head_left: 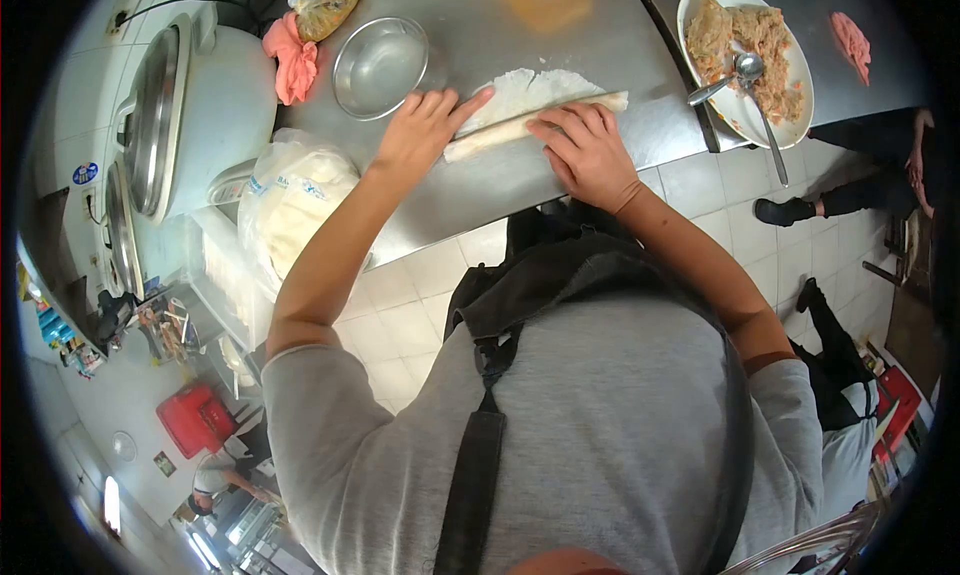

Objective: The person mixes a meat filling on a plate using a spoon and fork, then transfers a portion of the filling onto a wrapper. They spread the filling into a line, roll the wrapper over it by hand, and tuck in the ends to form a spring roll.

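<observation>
A long pale roll (490,138), partly wrapped in a thin white sheet (530,87), lies on the steel counter (480,35). The sheet's ragged far edge spreads flat beyond the roll. My left hand (425,130) is at the left end, thumb stretched across the sheet and fingers apart, holding nothing. Over the right part of the roll, my right hand (585,150) rests with its fingers bent on it. An empty-looking metal bowl (380,67) is just beyond my left hand.
At the right, an oval white dish (808,105) holds minced filling and spoons. To the left are a plastic bag of pale dough (300,200), a pink cloth (291,63), a tied bag (328,13) and a large lidded pot (225,95). Other people stand at right and lower left.
</observation>
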The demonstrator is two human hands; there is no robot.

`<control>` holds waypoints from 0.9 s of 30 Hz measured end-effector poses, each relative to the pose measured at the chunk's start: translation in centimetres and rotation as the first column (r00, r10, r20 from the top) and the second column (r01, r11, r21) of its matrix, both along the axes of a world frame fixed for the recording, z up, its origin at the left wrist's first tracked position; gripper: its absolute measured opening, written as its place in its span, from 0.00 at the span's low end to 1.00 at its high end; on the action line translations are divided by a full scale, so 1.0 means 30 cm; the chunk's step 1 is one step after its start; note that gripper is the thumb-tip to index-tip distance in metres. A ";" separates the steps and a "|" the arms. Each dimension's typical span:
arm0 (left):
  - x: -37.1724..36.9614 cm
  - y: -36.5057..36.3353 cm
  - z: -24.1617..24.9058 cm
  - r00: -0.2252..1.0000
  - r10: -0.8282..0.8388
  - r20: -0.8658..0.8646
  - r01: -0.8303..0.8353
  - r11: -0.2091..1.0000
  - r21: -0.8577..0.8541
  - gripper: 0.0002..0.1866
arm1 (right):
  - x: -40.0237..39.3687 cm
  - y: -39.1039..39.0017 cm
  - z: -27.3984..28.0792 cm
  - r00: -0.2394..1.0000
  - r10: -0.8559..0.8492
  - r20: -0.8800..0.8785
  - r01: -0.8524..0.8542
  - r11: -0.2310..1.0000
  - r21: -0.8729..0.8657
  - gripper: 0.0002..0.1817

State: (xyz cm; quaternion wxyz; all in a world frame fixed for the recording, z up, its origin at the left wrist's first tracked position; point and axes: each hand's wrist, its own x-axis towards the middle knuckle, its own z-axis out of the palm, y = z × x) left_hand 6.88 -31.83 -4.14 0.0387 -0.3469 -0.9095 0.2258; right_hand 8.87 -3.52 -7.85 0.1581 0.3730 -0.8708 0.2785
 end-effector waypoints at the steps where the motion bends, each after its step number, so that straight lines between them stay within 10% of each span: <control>1: 0.014 -0.022 -0.007 1.000 0.010 -0.003 -0.010 1.000 0.002 0.41 | 0.000 -0.001 0.006 1.000 -0.004 0.004 0.004 1.000 -0.006 0.22; 7: 0.114 -0.052 0.063 0.995 0.092 0.050 -0.103 0.936 0.338 0.25 | -0.003 -0.004 0.003 1.000 -0.014 -0.018 0.013 0.999 -0.039 0.21; 10: 0.116 0.106 0.042 0.983 0.097 0.156 -0.183 0.585 0.790 0.18 | -0.029 -0.002 0.011 1.000 -0.002 -0.005 0.001 0.996 -0.088 0.17; 20: 0.091 0.269 -0.049 0.893 0.203 0.401 -0.448 0.330 0.831 0.37 | -0.159 0.022 -0.007 0.986 0.160 -0.044 -0.164 0.981 -0.103 0.08; 25: 0.047 0.251 -0.009 0.717 0.077 0.693 -0.692 -0.035 0.721 0.44 | -0.212 0.010 -0.012 0.982 0.187 0.012 -0.183 0.972 -0.149 0.05; 27: 0.036 0.237 -0.022 0.769 0.127 0.627 -0.637 0.056 0.769 0.44 | -0.227 0.007 0.001 0.982 0.188 0.023 -0.182 0.971 -0.152 0.04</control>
